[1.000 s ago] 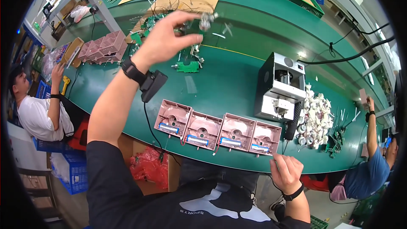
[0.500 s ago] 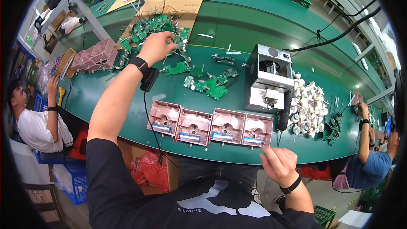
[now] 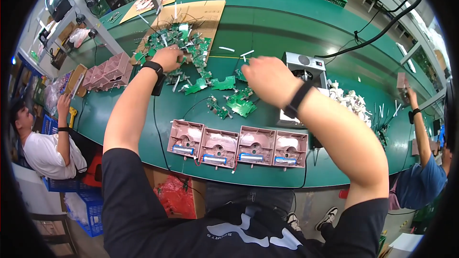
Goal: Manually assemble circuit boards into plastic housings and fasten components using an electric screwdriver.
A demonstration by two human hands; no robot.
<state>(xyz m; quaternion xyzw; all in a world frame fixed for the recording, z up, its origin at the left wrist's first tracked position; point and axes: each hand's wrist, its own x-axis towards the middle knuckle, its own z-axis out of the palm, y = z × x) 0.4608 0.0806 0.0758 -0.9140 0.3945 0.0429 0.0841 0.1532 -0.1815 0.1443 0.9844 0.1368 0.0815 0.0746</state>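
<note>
Both hands [image 3: 168,58] [image 3: 266,79] over green circuit boards [image 3: 191,48]

Red plastic bag [image 3: 173,196] under table edge (crumpled); clear bag [image 3: 79,36] on far-left shelf.

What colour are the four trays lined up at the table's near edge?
Pale pink, each four trays with a blue part, seen in the head view.

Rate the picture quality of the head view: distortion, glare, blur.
Head view: strong fisheye, so the green bench edge bows and a black rim rings the frame; overhead light leaves pale glare patches on the bench top near the grey machine; the right hand is slightly soft, the left hand and the pink trays fairly sharp.
</note>
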